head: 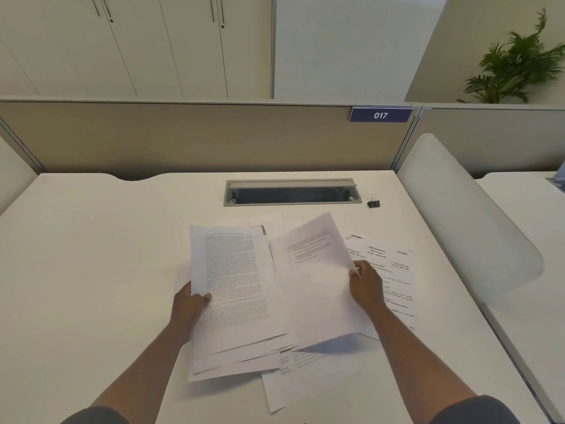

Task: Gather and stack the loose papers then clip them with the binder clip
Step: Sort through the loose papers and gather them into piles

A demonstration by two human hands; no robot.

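My left hand grips the left edge of a sheaf of printed papers, held above the white desk with its sheets fanned unevenly at the bottom. My right hand pinches the right edge of a single, mostly blank sheet, lifted off the desk beside the sheaf. More loose sheets lie flat underneath: one printed page to the right, another near the front, and some behind the sheaf. A black binder clip stands on the desk at the back right, apart from both hands.
A grey cable tray opening is set into the desk behind the papers. A beige partition with a "017" label closes the back. A frosted white divider borders the right side. A plant stands at the far right.
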